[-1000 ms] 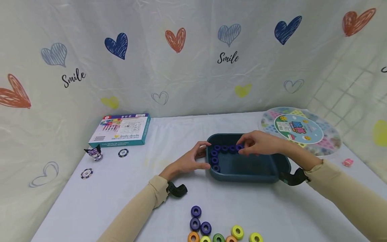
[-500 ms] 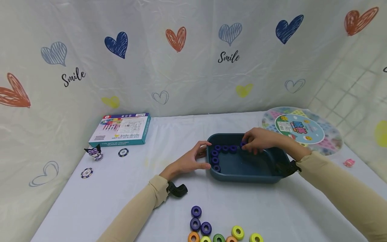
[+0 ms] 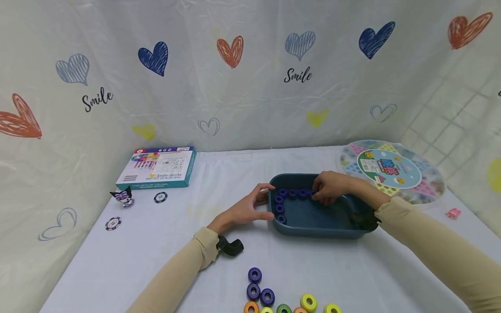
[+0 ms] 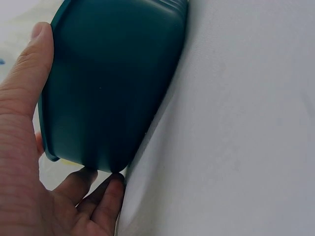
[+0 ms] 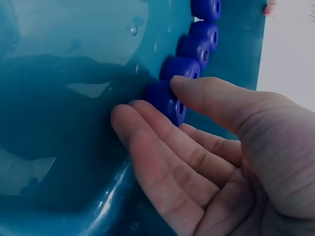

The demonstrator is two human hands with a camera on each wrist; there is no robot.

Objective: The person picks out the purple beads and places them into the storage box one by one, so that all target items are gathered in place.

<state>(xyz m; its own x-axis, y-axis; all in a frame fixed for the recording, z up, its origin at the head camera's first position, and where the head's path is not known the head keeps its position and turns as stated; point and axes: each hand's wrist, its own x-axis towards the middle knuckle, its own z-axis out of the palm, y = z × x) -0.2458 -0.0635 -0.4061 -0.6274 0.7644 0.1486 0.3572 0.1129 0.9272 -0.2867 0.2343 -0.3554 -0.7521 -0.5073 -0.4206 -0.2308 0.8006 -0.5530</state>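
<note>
A dark teal tray (image 3: 321, 232) lies on the white table, with several purple ring beads (image 3: 292, 194) along its left end and far wall in an L-shaped row. My left hand (image 3: 246, 209) holds the tray's left end, thumb near one corner and fingers at the other. In the left wrist view, the fingertips touch the tray's outer wall (image 4: 106, 93). Inside the tray, my right hand (image 3: 333, 187) pinches a purple bead (image 5: 160, 98) at the right end of the far row. The right wrist view shows the thumb on top of it, fingers beside it.
Loose purple beads (image 3: 253, 291), yellow beads (image 3: 308, 302), a green one (image 3: 283, 309) and orange ones (image 3: 251, 308) lie at the near edge. A flat box (image 3: 156, 168), poker chips (image 3: 160, 197), a figurine (image 3: 123, 198), a round patterned pack (image 3: 391, 169) and a pink trinket (image 3: 453, 213) surround the tray.
My right hand first drew the purple bead slightly right, away from the row, then lowered it back to the row's end. The left hand has stayed on the tray.
</note>
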